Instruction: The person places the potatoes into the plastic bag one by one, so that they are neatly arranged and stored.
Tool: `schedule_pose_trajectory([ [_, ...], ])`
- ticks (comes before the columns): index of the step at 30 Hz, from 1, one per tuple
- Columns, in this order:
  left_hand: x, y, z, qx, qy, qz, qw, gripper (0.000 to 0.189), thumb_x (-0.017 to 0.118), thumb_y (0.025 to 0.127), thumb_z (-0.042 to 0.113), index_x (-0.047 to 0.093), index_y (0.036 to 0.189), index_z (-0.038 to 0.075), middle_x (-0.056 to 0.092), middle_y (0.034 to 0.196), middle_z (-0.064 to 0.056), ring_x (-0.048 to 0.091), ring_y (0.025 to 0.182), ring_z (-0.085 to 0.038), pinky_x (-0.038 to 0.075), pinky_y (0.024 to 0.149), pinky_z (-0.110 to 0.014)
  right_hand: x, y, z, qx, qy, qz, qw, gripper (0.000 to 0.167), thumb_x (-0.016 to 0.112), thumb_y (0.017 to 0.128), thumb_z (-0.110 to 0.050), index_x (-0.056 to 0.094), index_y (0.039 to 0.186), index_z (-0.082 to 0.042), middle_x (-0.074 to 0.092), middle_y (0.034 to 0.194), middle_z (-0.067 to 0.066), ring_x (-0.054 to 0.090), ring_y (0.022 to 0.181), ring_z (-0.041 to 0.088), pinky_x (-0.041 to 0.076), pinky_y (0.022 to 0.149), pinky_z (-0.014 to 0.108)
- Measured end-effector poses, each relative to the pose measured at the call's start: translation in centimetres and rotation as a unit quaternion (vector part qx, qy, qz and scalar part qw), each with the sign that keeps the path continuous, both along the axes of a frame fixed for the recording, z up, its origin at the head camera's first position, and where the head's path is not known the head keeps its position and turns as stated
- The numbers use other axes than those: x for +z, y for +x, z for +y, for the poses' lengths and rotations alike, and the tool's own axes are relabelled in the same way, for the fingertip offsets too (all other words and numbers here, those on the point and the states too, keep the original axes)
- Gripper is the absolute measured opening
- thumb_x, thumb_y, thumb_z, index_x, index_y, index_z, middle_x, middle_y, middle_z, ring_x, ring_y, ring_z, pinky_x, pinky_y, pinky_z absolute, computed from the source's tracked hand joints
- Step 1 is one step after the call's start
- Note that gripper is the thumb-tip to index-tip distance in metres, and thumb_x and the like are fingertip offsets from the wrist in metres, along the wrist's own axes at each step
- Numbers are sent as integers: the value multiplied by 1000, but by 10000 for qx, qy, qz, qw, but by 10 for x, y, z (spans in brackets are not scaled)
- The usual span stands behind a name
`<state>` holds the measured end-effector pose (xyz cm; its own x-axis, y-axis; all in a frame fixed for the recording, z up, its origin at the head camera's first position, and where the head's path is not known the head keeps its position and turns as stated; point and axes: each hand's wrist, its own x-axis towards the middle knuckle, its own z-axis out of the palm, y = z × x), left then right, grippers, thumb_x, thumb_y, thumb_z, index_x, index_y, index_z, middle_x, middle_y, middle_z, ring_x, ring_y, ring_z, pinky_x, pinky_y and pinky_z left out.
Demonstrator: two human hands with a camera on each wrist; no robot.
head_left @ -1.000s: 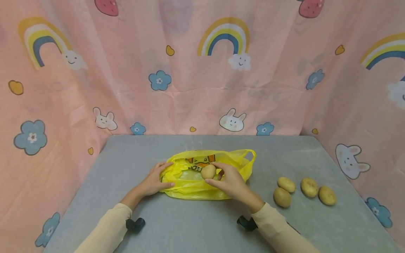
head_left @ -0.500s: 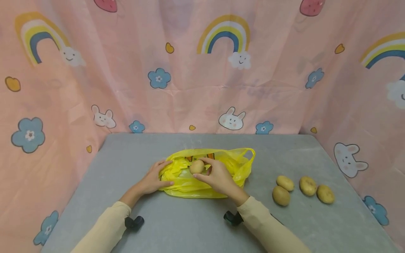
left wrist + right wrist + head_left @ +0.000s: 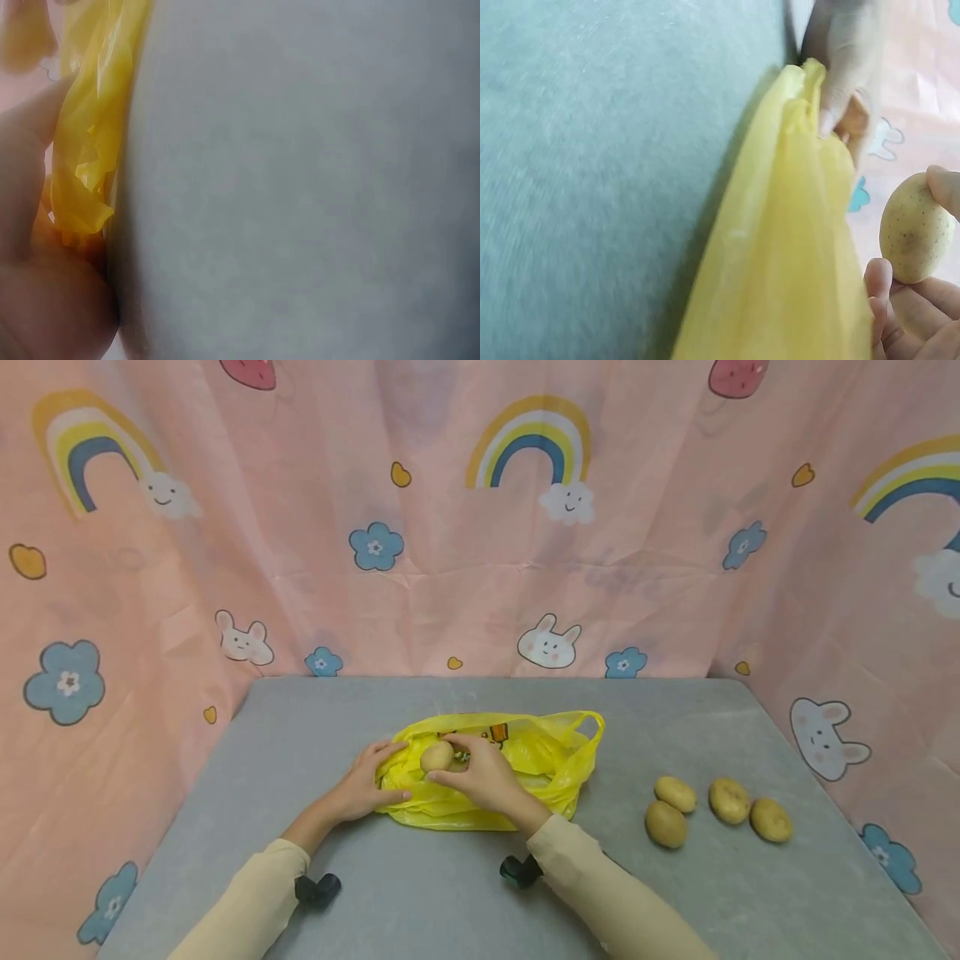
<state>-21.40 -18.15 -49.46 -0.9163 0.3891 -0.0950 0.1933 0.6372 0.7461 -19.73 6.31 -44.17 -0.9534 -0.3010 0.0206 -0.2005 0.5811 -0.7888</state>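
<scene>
A yellow plastic bag [image 3: 450,816] lies on its side on the grey table, its mouth spread and a cartoon print showing inside. My left hand [image 3: 367,783] holds the bag's left end, thumb on the near side and fingers on the far side. In the left wrist view, crumpled yellow plastic [image 3: 97,150] sits between that thumb and the fingers. My right hand [image 3: 483,777] pinches a potato [image 3: 437,758] between thumb and fingertips over the bag's opening, close to the left hand. The right wrist view shows this potato [image 3: 911,232] as oval, pale and speckled.
Several potatoes lie on the table to the right of the bag: a rounder brown potato [image 3: 666,824], a paler potato [image 3: 676,794] touching it, and others further right. The bag's loop handle [image 3: 597,731] sticks out at the right. A pink patterned cloth [image 3: 450,610] hangs around the table.
My right hand has moved left across the bag's opening with the potato, from the middle to near the left end. My left hand stays at the bag's left end.
</scene>
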Motion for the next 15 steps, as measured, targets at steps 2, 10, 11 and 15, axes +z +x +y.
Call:
schedule_pose_trajectory([
  [2,0,0,0,0,5,9,10000,83,76,89,39,36,158,17,26,161,-22,23,149,-46,23,114,-72,-1,-1,-5,-13,72,-56,10000,65,80,87,-36,58,142,-8,64,138,11,65,112,26,55,91,43],
  [10,0,1,-1,13,-9,23,10000,83,76,88,38,36,158,18,27,160,-21,24,149,-46,24,114,-72,-7,-8,-21,-112,462,-192,9987,64,80,87,-37,59,141,-9,64,138,10,61,125,30,50,102,50],
  [11,0,1,-1,9,-5,29,10000,83,76,88,38,36,158,18,27,160,-22,24,149,-46,24,114,-72,-8,-9,-23,-125,524,-192,9984,65,80,87,-38,58,141,-9,64,138,10,61,124,30,50,102,50],
  [15,-1,0,-1,-27,24,57,10000,82,76,89,37,37,158,17,27,160,-22,24,149,-46,25,114,-72,-12,-12,-27,-80,782,-182,9967,64,79,87,-38,58,141,-9,65,135,10,63,120,29,51,98,50],
])
